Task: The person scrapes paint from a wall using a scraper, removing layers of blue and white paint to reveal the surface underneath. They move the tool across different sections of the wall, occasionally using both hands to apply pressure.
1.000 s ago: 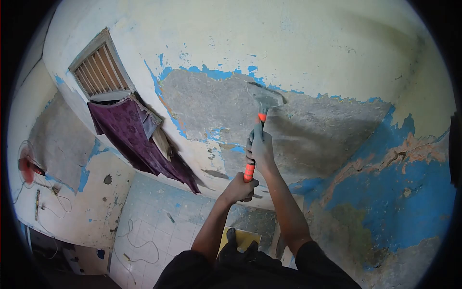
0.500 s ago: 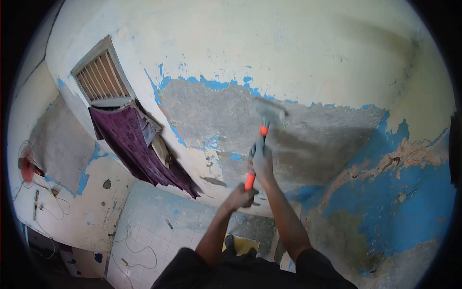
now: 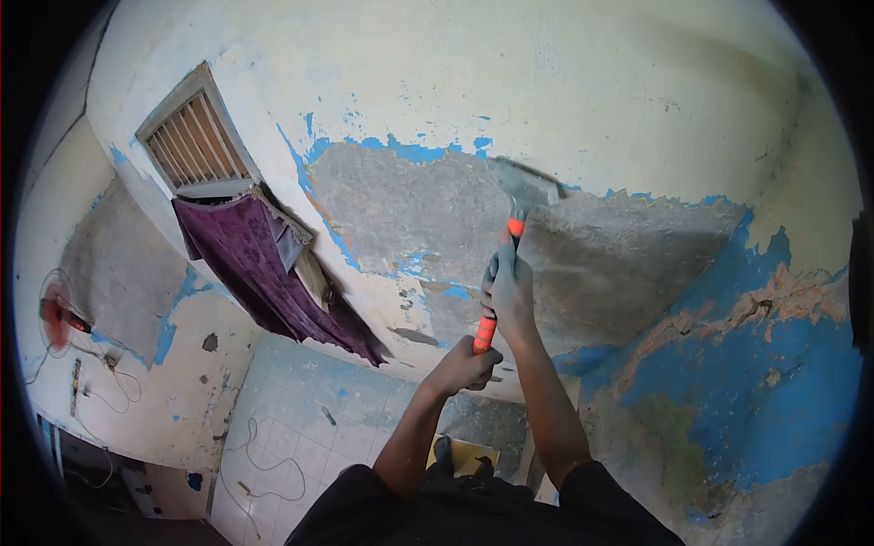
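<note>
No text, label, brand, number or sign legible.

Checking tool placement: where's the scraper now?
In the head view, the scraper is just right of centre, its blade at the upper edge of the grey patch, above the right hand.
</note>
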Demonstrator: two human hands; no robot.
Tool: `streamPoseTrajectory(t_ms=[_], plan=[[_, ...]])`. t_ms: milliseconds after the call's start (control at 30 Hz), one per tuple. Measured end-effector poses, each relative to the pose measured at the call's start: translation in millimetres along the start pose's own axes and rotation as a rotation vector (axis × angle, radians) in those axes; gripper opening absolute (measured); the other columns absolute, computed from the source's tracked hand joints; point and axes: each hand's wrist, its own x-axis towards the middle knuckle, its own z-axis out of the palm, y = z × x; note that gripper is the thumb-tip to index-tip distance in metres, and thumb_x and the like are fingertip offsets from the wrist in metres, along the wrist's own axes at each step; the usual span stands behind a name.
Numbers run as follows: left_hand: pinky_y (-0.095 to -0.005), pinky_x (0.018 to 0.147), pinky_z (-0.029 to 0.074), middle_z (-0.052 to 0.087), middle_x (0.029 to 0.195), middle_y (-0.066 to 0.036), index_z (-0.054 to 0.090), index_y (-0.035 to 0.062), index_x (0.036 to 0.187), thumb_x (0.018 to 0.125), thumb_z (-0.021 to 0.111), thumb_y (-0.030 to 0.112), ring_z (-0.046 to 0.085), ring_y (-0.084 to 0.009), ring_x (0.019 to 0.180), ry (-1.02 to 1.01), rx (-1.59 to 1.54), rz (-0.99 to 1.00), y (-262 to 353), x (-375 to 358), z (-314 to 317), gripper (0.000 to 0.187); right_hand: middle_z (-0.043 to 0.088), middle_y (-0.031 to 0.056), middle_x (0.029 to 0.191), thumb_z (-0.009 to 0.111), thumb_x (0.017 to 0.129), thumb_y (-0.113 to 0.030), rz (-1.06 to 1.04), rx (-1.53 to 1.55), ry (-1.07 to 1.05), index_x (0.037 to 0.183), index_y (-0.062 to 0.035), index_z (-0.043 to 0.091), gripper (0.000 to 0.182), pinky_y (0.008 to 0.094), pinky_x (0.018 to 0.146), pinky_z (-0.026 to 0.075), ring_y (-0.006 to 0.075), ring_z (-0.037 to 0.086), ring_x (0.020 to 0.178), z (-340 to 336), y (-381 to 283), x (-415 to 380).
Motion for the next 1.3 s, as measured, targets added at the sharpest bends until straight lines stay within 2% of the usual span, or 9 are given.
streamPoseTrajectory(t_ms=[133, 233, 367, 700, 833, 867, 1033, 1167, 1300], plan=[[-0.027, 0.037, 0.028, 0.041, 0.05, 0.002, 0.043, 0.0089, 0.061, 0.086, 0.058, 0.015, 0.037, -0.0076, 0.039, 0.129, 0.198, -0.051, -26, -6, 3, 0.03, 0.028, -0.0043, 0.05, 0.044, 0.096, -0.057, 0.113, 0.032, 0.032, 0.068, -0.0137, 0.034, 0.052, 0.0253, 0.033, 0.022, 0.0072, 0.027, 0.036, -9, 21, -1], [-0.0264, 0.037, 0.028, 0.042, 0.05, 0.002, 0.043, 0.008, 0.061, 0.086, 0.058, 0.015, 0.037, -0.0077, 0.04, 0.005, 0.081, -0.092, -10, -2, -8, 0.03, 0.027, -0.0042, 0.05, 0.044, 0.096, -0.057, 0.101, 0.047, 0.062, 0.067, -0.0136, 0.034, 0.053, 0.0255, 0.033, 0.022, 0.0074, 0.027, 0.036, -5, 17, -3], [-0.0265, 0.037, 0.028, 0.04, 0.049, 0.001, 0.044, 0.0067, 0.065, 0.086, 0.06, 0.014, 0.036, -0.0082, 0.038, 0.094, 0.08, -0.084, -30, -2, -3, 0.027, 0.027, -0.0039, 0.049, 0.044, 0.096, -0.056, 0.082, 0.063, 0.05, 0.067, -0.0136, 0.035, 0.052, 0.0257, 0.033, 0.022, 0.0076, 0.027, 0.036, -8, 24, -3], [-0.027, 0.036, 0.027, 0.041, 0.048, 0.001, 0.044, 0.0069, 0.064, 0.086, 0.06, 0.013, 0.036, -0.0087, 0.037, -0.019, 0.153, -0.112, -7, 4, -10, 0.028, 0.028, -0.0039, 0.049, 0.045, 0.095, -0.058, 0.058, 0.034, 0.148, 0.066, -0.0136, 0.035, 0.054, 0.0264, 0.032, 0.022, 0.008, 0.026, 0.034, -4, 18, 1], [-0.0286, 0.037, 0.029, 0.043, 0.05, 0.001, 0.045, 0.004, 0.069, 0.083, 0.06, 0.012, 0.038, -0.0093, 0.039, -0.01, 0.035, -0.097, -33, 3, -12, 0.022, 0.028, -0.004, 0.048, 0.045, 0.095, -0.058, 0.069, 0.05, 0.095, 0.068, -0.0133, 0.036, 0.053, 0.0262, 0.032, 0.023, 0.0078, 0.026, 0.034, -13, 36, -1], [-0.0271, 0.037, 0.028, 0.044, 0.05, 0.001, 0.044, 0.0077, 0.062, 0.086, 0.061, 0.016, 0.038, -0.008, 0.038, 0.037, 0.08, -0.091, -38, 2, -12, 0.031, 0.028, -0.0037, 0.049, 0.045, 0.095, -0.057, 0.05, 0.053, 0.092, 0.068, -0.0134, 0.036, 0.052, 0.0263, 0.032, 0.023, 0.0078, 0.026, 0.034, -13, 35, -1], [-0.0271, 0.039, 0.03, 0.047, 0.052, 0.0, 0.049, 0.0058, 0.065, 0.086, 0.06, 0.018, 0.041, -0.0081, 0.042, 0.003, 0.165, 0.017, 14, 7, -14, 0.027, 0.028, -0.0027, 0.049, 0.043, 0.097, -0.054, -0.127, 0.131, -0.02, 0.07, -0.0142, 0.035, 0.048, 0.0266, 0.033, 0.022, 0.0083, 0.025, 0.034, -2, -1, 18], [-0.0272, 0.04, 0.032, 0.047, 0.052, 0.001, 0.052, 0.007, 0.065, 0.084, 0.062, 0.022, 0.042, -0.0087, 0.043, 0.089, 0.218, -0.064, -12, -1, -10, 0.026, 0.027, -0.0032, 0.048, 0.043, 0.099, -0.05, 0.042, -0.005, 0.17, 0.07, -0.0147, 0.036, 0.046, 0.0268, 0.034, 0.023, 0.009, 0.026, 0.035, -6, 46, 2], [-0.0282, 0.04, 0.032, 0.045, 0.051, 0.001, 0.052, 0.0061, 0.07, 0.082, 0.064, 0.023, 0.041, -0.0087, 0.042, -0.031, 0.116, -0.024, 12, 5, -20, 0.024, 0.025, -0.0039, 0.046, 0.044, 0.098, -0.051, -0.049, 0.084, 0.099, 0.066, -0.0148, 0.034, 0.05, 0.0274, 0.033, 0.022, 0.0096, 0.026, 0.033, 8, 1, 7]])
